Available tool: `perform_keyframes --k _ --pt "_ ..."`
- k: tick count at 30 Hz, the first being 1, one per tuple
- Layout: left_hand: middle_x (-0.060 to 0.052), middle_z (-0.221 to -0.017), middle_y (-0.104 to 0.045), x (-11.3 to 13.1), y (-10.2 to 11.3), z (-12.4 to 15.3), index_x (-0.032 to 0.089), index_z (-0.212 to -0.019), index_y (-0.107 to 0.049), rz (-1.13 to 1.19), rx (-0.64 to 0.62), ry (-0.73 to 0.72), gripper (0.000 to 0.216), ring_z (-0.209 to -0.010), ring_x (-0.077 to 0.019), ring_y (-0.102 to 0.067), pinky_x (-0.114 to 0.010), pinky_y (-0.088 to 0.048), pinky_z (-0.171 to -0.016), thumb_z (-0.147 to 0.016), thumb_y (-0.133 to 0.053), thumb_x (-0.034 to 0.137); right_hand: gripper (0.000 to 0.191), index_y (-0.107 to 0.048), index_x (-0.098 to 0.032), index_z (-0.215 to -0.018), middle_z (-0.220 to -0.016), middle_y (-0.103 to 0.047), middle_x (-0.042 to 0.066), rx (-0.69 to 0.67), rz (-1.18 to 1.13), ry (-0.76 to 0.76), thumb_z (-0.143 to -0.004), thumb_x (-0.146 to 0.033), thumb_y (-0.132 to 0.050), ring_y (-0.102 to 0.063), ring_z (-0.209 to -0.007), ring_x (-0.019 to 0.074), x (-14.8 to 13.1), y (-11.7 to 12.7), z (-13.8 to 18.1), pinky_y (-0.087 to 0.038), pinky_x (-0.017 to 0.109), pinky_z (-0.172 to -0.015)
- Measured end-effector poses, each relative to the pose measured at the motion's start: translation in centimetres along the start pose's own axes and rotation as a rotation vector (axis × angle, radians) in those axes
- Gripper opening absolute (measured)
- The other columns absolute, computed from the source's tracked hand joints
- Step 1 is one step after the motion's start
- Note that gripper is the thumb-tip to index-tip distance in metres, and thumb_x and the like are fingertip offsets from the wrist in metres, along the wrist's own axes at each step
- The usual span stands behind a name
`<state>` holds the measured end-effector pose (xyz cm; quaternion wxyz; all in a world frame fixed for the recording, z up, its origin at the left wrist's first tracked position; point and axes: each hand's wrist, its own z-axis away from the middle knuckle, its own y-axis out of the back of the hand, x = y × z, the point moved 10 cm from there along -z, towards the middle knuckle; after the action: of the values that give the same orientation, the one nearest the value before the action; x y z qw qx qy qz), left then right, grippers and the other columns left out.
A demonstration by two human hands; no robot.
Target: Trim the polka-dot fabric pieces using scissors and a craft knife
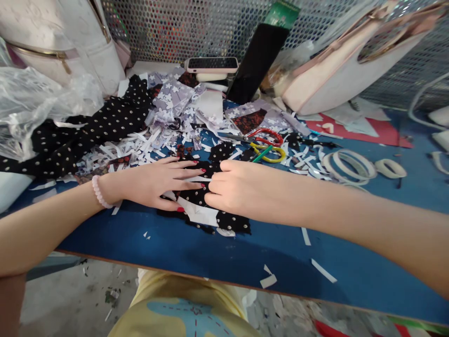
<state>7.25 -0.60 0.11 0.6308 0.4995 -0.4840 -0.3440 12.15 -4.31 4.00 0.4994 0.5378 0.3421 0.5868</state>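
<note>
My left hand (157, 182) lies flat, fingers spread, on black polka-dot fabric pieces (194, 194) layered with white paper pieces (201, 213). Beside its fingertips, my right hand (235, 189) is closed over the same pieces, its fingers curled. A thin green pen (262, 154) sticks out behind the right hand, in line with its grip; its tip is hidden by the fingers. Just beyond are scissors with one red and one yellow handle (270, 145). Another dotted scrap (234, 222) rests at the near edge of the layers.
Paper strips and fabric scraps (115, 145) heap up behind the hands. Tape rolls (351, 166) lie at right. A phone (212, 64), a white handbag (336, 61) and a pale backpack (63, 42) stand along the perforated metal panel (157, 28). The blue table (196, 252) ends close to my body.
</note>
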Motion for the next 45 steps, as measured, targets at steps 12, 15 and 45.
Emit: perform_keyframes --k 12,15,45 --pt "-0.007 -0.160 -0.027 0.0 0.1 0.0 0.026 -0.150 -0.036 0.002 -0.003 0.037 0.061 -0.150 -0.0288 -0.019 -0.046 -0.012 -0.122 -0.095 -0.050 0.049 0.020 -0.053 -0.019 -0.067 -0.057 -0.061 0.002 -0.135 -0.109 -0.174 -0.076 -0.001 -0.052 -0.052 -0.052 0.0157 -0.1 -0.6 0.5 -0.021 0.032 -0.057" --pt "-0.006 -0.161 -0.026 -0.1 0.1 0.0 0.028 -0.151 -0.035 -0.001 -0.007 0.047 0.061 -0.150 -0.0276 -0.018 -0.044 -0.011 -0.122 -0.096 -0.049 0.050 0.021 -0.053 -0.019 -0.066 -0.057 -0.060 0.001 -0.136 -0.129 -0.182 -0.076 0.000 -0.052 -0.052 -0.051 0.0152 -0.1 -0.5 0.8 -0.023 0.032 -0.057" --pt "-0.018 -0.155 -0.034 2.1 -0.3 0.4 0.015 -0.149 -0.039 -0.256 0.054 0.124 0.066 -0.142 -0.0373 -0.034 -0.051 -0.033 -0.114 -0.097 -0.043 0.055 0.024 -0.060 -0.016 -0.071 -0.057 -0.064 0.002 -0.532 -0.376 -0.550 -0.062 0.005 -0.053 -0.055 -0.045 0.0141 -0.7 -2.8 4.0 -0.018 0.029 -0.042"
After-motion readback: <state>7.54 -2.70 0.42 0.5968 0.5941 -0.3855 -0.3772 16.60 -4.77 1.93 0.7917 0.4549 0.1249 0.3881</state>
